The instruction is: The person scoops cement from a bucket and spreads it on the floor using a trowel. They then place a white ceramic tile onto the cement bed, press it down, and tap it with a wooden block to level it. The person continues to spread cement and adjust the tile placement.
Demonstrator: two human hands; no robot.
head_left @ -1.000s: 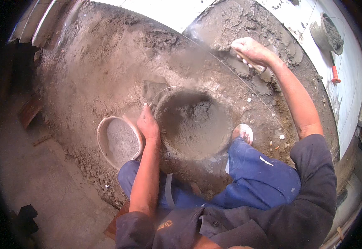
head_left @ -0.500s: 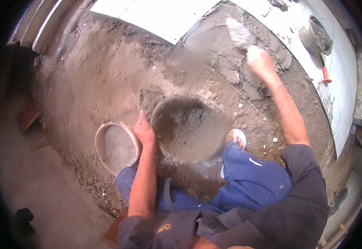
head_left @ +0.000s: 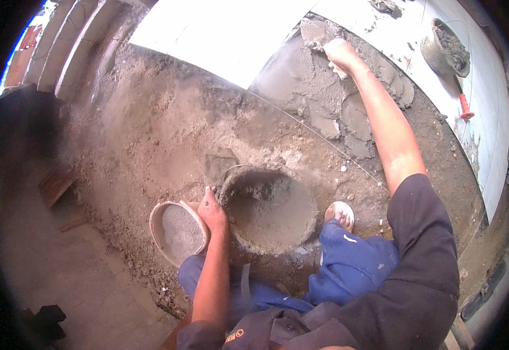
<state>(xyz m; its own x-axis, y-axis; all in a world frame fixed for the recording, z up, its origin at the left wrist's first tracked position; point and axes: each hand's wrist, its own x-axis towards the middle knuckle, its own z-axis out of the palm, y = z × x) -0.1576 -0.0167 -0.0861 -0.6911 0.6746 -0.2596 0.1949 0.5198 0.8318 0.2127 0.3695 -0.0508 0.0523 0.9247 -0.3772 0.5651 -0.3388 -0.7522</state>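
My right hand (head_left: 341,57) is closed on a trowel (head_left: 316,34), its blade against the wet grey mortar (head_left: 348,105) spread beside the white floor tiles. My left hand (head_left: 213,214) is down between a small bucket (head_left: 157,236) of dry grey powder and a wide round bucket (head_left: 231,236) with wet mortar inside. This hand looks closed, with a fingertip pointing up and the other fingers mostly hidden. Which rim or handle it grips, I cannot make out.
A white tile (head_left: 208,41) lies at the far side, its corner pointing at me. A taut string (head_left: 319,134) crosses the dirt. On the right-hand tiles stand another mortar bucket (head_left: 441,55) and a tool with an orange handle (head_left: 466,108). My foot (head_left: 340,216) rests beside the wide bucket.
My right hand has moved the trowel farther away and slightly left over the mortar, and its blur has gone. The whole view has shifted a little. My left hand stays between the two buckets.
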